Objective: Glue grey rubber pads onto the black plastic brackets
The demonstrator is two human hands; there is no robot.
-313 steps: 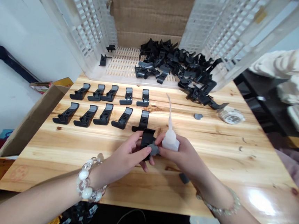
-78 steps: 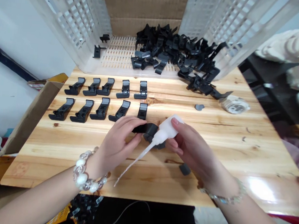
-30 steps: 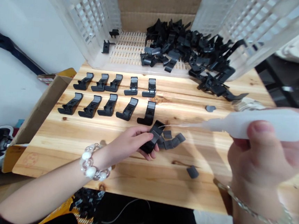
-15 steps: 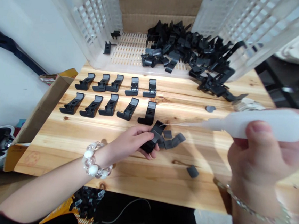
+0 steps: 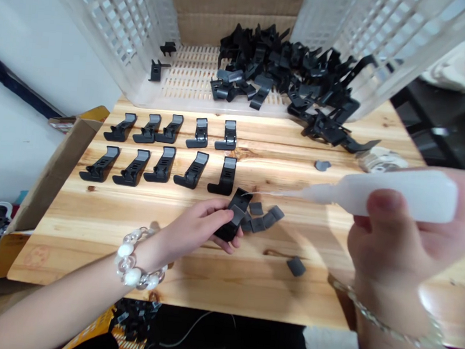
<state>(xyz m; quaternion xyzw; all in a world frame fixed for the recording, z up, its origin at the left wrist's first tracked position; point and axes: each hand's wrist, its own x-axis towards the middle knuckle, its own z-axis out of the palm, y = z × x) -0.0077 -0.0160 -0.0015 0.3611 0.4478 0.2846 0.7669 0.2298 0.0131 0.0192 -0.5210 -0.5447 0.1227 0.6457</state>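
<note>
Head view: I see the left hand (image 5: 195,223) clamped on a black clip (image 5: 237,213), long axis slanting forward-right. Well apart, the right hand (image 5: 392,248) grips a white bottle (image 5: 414,193), nozzle (image 5: 320,193) aimed leftward at the clip's far end.

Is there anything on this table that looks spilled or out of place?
Yes: some black clips spill from the crate onto the table, unlike the clips arranged in rows. One grey pad lies apart from the pad cluster.
</note>
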